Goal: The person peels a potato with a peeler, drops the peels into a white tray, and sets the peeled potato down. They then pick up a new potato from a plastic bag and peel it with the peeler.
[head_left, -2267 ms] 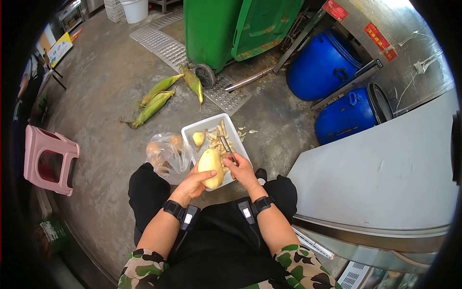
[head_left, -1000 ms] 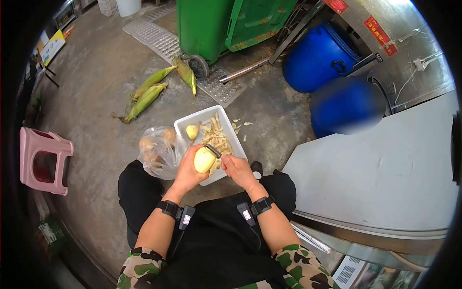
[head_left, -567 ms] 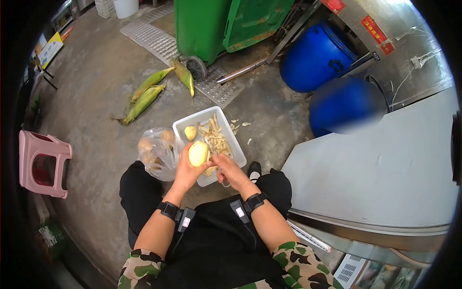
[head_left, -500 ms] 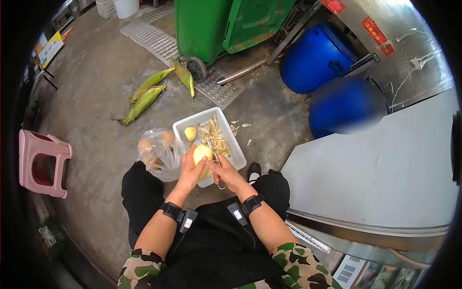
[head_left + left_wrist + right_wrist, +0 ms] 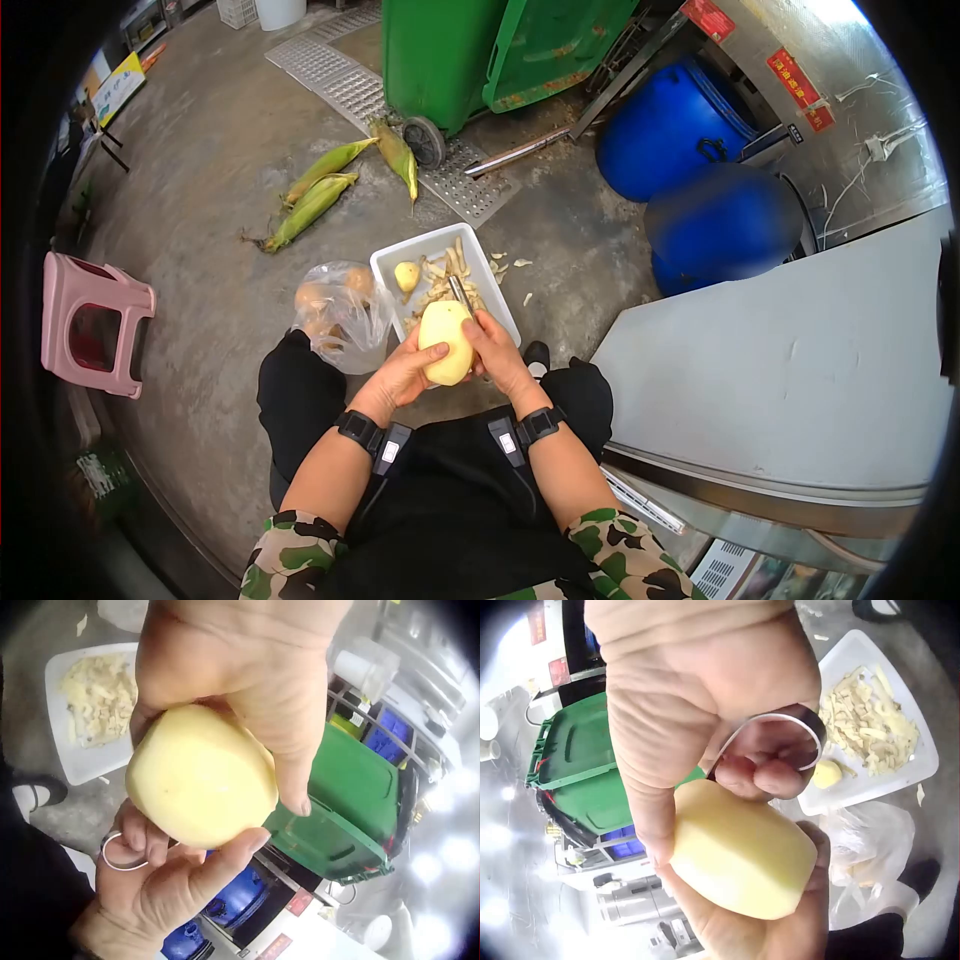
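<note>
A peeled, pale yellow potato (image 5: 448, 345) is held over the white tray. My left hand (image 5: 402, 374) grips it from the left, thumb across its near side. My right hand (image 5: 502, 360) keeps a metal peeler (image 5: 459, 291) in its curled fingers, while its thumb rests on the potato's right side. The peeler's head points away, beyond the potato; its looped handle (image 5: 769, 718) shows at the fingers in the right wrist view. Below, the tray (image 5: 507, 318) holds a heap of peelings (image 5: 437, 284) and a smaller yellow potato piece (image 5: 407, 275).
A clear plastic bag (image 5: 350, 335) of brown potatoes lies left of the tray. Corn cobs in husk (image 5: 315, 210) lie on the floor farther out. A pink stool (image 5: 95, 325), green bin (image 5: 435, 70), blue barrels (image 5: 665, 130) and pale cabinet (image 5: 770, 350) stand around.
The peeler, across the potato's top a second ago, was drawn back low on its right, and now points outward past it. The potato has been turned, and my right thumb now presses it.
</note>
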{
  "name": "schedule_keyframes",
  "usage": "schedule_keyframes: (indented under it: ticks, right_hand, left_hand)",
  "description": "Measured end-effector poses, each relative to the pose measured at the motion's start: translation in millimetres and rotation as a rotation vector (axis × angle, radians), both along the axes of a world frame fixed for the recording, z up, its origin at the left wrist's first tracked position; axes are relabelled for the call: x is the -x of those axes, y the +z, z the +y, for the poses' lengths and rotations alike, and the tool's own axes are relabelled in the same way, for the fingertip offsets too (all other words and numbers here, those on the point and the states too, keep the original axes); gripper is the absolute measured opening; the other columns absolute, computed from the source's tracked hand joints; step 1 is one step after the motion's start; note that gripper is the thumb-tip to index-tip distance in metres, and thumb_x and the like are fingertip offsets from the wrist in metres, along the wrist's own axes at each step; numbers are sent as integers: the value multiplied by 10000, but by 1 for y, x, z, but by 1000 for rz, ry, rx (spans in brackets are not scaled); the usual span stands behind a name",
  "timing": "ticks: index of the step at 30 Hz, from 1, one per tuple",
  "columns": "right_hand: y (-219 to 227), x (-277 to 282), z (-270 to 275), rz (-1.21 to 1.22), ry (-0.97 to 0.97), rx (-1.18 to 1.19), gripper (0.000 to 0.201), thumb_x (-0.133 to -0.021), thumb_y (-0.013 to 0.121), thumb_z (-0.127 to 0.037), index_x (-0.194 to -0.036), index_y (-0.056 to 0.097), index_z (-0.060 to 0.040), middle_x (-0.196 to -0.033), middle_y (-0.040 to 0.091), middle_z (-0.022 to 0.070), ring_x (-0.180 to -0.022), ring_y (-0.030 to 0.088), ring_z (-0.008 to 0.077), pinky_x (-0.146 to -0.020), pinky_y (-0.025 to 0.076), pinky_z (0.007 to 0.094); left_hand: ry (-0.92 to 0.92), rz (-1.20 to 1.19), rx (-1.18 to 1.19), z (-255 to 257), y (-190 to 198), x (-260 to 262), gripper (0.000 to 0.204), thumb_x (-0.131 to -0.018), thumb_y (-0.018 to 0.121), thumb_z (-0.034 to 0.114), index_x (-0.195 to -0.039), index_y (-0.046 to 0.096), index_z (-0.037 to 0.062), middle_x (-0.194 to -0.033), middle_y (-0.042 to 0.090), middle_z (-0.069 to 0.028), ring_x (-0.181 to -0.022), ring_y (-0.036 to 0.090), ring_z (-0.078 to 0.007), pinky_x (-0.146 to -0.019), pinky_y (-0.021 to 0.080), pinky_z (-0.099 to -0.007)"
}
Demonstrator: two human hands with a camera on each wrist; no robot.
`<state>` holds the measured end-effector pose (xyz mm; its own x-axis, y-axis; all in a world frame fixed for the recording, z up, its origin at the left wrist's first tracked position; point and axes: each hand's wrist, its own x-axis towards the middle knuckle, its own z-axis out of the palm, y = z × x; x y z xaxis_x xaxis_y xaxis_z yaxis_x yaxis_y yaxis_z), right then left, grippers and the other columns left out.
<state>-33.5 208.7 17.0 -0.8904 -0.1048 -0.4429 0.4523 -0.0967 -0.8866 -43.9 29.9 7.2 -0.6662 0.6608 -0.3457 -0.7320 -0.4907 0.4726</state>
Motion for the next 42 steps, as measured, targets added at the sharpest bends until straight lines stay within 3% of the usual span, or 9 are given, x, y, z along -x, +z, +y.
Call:
schedule_keyframes:
  ticks: [4,10,19,25,31,34,37,40,42]
  right_hand:
    - [-1,-1,3,289,-160,-446,295,-978,478,-319,-937,585,-48,-636,584,71,-501,553,173,-489,433,296]
    - [18,-15,10,559,195,-935,311,-973,460,-314,-836,558,-53,-645,601,188,-650,599,404,-583,460,472]
    - [-1,-8,17,282,213,-1156,357,-976,437,-359,-881,599,-55,-742,628,226,-732,606,431,-653,467,515]
    - [-7,-2,6,217,-1,-797,389,-979,429,-372,-872,611,-45,-753,634,214,-745,605,427,-673,470,495]
    - [5,-14,-8,410,204,-937,373,-981,423,-361,-870,602,-53,-725,625,214,-738,603,428,-652,467,499]
    - [-4,-6,-2,320,144,-1016,353,-983,412,-350,-880,583,-59,-739,622,230,-737,595,444,-651,461,526]
    - [-50,-6,12,320,148,-1081,394,-992,388,-394,-900,578,-62,-665,624,182,-605,611,365,-569,469,478]
    - [-39,-3,7,-187,61,-269,456,-992,364,-484,-969,574,-79,-690,623,101,-471,534,209,-466,438,367]
    - [-21,-1,-1,-241,-16,31,449,-999,333,-486,-1029,543,-91,-719,579,40,-477,481,133,-458,413,306]
  left_hand:
    - [-41,45,62,3,0,4,649,-811,740,160,-1350,381,129,-1159,578,-73,-1041,603,-216,-830,561,-383]
    - [76,86,308,7,-9,9,660,-757,783,135,-1305,421,70,-1148,582,-70,-1022,594,-168,-813,520,-281]
    - [-17,430,497,-4,-5,7,650,-710,800,87,-1270,471,44,-1140,578,-61,-1068,547,-171,-915,455,-310]
    - [61,352,512,-10,-3,6,652,-690,806,80,-1257,486,39,-1139,579,-62,-1073,543,-169,-914,455,-307]
    - [120,353,605,-7,-16,10,614,-706,795,63,-1246,503,58,-1106,596,-57,-1038,565,-176,-897,464,-311]
    - [96,498,736,-5,-15,10,634,-677,808,98,-1227,498,38,-1063,629,-77,-997,600,-189,-868,479,-315]
    - [132,901,958,-2,8,6,600,-663,801,98,-1185,512,40,-1064,638,-115,-1006,615,-271,-853,490,-345]
    - [164,1033,1059,1,23,4,583,-650,790,91,-1156,504,45,-1088,626,-137,-1018,592,-346,-853,487,-381]
    - [270,1165,1084,2,11,5,583,-643,789,85,-1141,489,49,-1122,605,-148,-1023,578,-363,-861,481,-396]
